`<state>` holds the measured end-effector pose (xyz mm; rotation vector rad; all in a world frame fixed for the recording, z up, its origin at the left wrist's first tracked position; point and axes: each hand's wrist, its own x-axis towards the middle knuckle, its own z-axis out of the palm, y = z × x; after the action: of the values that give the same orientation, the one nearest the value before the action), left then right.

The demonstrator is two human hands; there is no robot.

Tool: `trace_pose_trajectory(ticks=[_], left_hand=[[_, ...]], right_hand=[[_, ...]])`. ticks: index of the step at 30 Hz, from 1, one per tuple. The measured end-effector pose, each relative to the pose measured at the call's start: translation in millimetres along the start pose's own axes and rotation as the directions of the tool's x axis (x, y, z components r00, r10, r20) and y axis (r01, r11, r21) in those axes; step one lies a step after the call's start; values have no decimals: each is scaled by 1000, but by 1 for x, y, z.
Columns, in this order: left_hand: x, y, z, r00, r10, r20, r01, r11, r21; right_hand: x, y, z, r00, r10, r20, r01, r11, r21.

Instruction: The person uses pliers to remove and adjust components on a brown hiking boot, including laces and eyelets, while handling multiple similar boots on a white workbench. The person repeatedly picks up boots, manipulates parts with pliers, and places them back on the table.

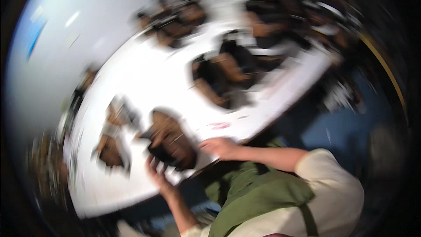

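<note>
Motion blur smears the whole view. At the near edge of the white table (144, 79) lies a black and brown piece (173, 142), perhaps leather; its exact kind cannot be made out. My left hand (160, 176) is at its lower left side, fingers apart, close to or touching it. To its right, my right hand (222, 148) rests at the table edge with fingers stretched toward the piece, not wrapped round anything. A smaller brown and grey piece (113, 151) lies to the left.
Black and brown pieces (226, 72) stand right of the table's middle, with more dark pieces (173, 22) at the far side. Blurred clutter (302, 11) fills the far right. A pink-red mark (218, 126) shows near my right hand. A green apron (258, 193) covers my front.
</note>
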<state>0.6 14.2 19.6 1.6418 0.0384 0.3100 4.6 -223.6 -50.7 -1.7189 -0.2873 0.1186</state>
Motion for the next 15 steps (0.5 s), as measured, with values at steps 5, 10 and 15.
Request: trace_pose_trajectory(ticks=[5, 10, 15], left_hand=[[-15, 8, 11, 955, 254, 154, -263, 964, 46], [-17, 10, 7, 894, 441, 80, -441, 830, 343], [-26, 17, 35, 841, 532, 98, -508, 714, 482]], right_hand=[[-16, -7, -4, 995, 14, -94, -19, 998, -59], [-13, 9, 8, 995, 57, -81, -55, 998, 23], [-11, 8, -15, 994, 109, -10, -108, 992, 69]])
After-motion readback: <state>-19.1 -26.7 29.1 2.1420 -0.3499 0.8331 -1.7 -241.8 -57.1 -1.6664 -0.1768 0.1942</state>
